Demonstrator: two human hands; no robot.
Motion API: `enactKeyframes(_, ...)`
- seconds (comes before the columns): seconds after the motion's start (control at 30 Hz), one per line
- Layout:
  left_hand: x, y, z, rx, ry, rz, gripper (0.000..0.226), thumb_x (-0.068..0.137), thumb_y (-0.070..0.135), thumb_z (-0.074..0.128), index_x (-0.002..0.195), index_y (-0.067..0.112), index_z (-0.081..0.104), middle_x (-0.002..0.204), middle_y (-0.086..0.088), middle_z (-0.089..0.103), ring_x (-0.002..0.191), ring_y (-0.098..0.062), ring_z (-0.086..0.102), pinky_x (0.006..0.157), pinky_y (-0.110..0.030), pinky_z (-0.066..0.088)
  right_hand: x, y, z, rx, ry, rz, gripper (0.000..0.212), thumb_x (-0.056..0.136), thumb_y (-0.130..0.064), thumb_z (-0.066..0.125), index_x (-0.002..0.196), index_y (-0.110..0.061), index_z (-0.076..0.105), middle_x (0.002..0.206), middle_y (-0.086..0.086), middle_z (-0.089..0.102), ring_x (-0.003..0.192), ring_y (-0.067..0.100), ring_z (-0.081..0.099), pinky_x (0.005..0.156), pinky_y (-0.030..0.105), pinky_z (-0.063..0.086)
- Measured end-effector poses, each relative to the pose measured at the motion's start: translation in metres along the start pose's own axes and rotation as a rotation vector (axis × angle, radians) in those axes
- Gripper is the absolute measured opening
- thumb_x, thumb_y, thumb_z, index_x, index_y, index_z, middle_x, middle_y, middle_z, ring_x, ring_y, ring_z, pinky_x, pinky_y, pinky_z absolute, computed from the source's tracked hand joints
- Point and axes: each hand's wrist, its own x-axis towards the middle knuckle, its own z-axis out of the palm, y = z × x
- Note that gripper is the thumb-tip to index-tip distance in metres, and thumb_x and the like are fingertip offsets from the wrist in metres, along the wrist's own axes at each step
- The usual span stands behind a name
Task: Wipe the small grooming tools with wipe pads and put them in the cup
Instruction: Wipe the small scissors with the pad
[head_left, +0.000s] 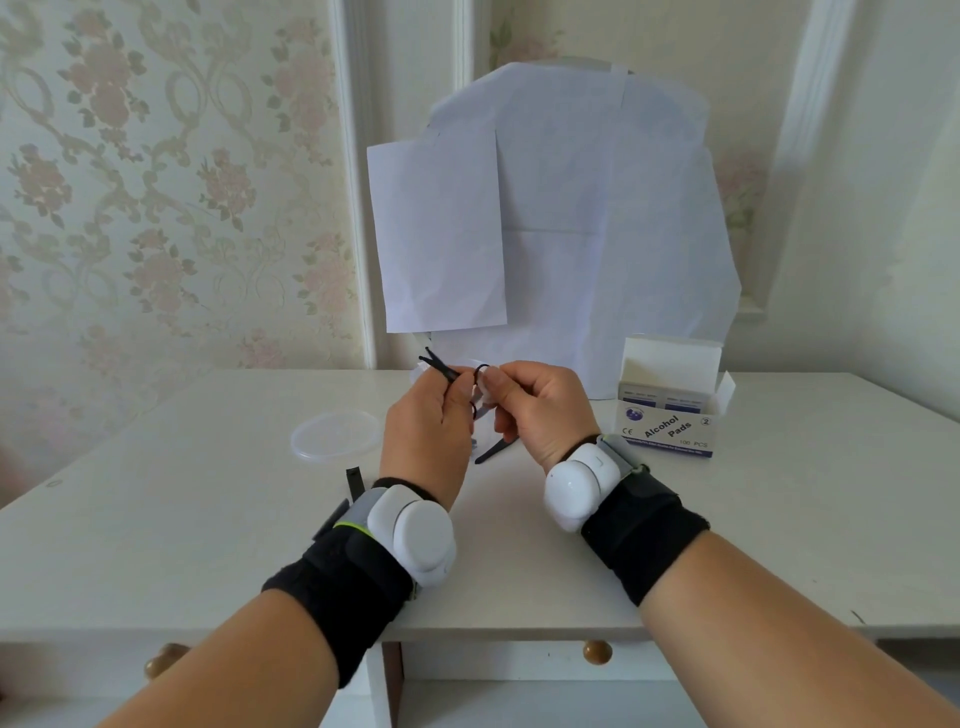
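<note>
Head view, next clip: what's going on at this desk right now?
A person holds small black scissors up over the white desk, the left hand gripping them while the right hand pinches a white wipe pad against them. An open box of alcohol pads stands to the right, a clear lid lies to the left, and more black tools wait on the desk.
</note>
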Motion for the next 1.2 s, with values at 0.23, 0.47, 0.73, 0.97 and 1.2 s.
enactKeyframes(0.23, -0.002, 0.006, -0.004, 0.015, 0.042, 0.05, 0.03, 0.099, 0.026, 0.05, 0.075, 0.009, 0.057, 0.056, 0.002, 0.041, 0.049, -0.006, 0.04, 0.045, -0.009, 0.034, 0.003, -0.001, -0.006, 0.063, 0.072, 0.047, 0.019, 0.096, -0.019, 0.061, 0.083, -0.014, 0.073, 0.068, -0.005, 0.069, 0.05, 0.011, 0.055, 0.045, 0.025, 0.046)
enactKeyframes(0.47, -0.001, -0.001, -0.003, 0.039, 0.019, 0.045, 0.032, 0.097, 0.03, 0.052, 0.071, 0.013, 0.061, 0.047, 0.005, 0.042, 0.047, -0.009, 0.039, 0.046, -0.014, 0.031, 0.008, -0.001, -0.01, 0.11, 0.198, 0.004, 0.027, 0.102, -0.02, 0.05, 0.099, -0.007, 0.073, 0.088, 0.0, 0.075, 0.072, 0.008, 0.067, 0.064, 0.023, 0.054)
enactKeyframes(0.73, 0.0, -0.004, 0.001, 0.052, -0.04, 0.056, 0.038, 0.093, 0.04, 0.054, 0.066, 0.015, 0.059, 0.058, -0.019, 0.054, 0.063, -0.034, 0.056, 0.054, -0.036, 0.04, 0.006, -0.001, -0.004, 0.167, 0.066, -0.013, 0.029, 0.103, -0.017, 0.048, 0.1, -0.001, 0.072, 0.09, -0.003, 0.077, 0.085, 0.017, 0.073, 0.076, 0.027, 0.058)
enactKeyframes(0.97, 0.0, -0.007, 0.004, 0.056, -0.081, 0.077, 0.041, 0.094, 0.036, 0.055, 0.069, 0.005, 0.059, 0.056, -0.017, 0.046, 0.06, -0.035, 0.051, 0.054, -0.033, 0.036, 0.004, -0.004, -0.004, 0.08, 0.019, -0.071, 0.029, 0.104, -0.023, 0.045, 0.1, -0.017, 0.073, 0.096, -0.006, 0.077, 0.1, 0.015, 0.07, 0.076, 0.02, 0.047)
enactKeyframes(1.2, -0.001, -0.006, 0.003, 0.052, -0.106, 0.07, 0.028, 0.094, 0.032, 0.057, 0.072, 0.018, 0.068, 0.045, 0.007, 0.031, 0.047, -0.011, 0.028, 0.048, -0.022, 0.025, 0.001, -0.007, -0.001, 0.186, -0.04, -0.09, 0.025, 0.103, -0.014, 0.048, 0.104, 0.003, 0.065, 0.106, 0.015, 0.074, 0.096, 0.015, 0.072, 0.067, 0.016, 0.051)
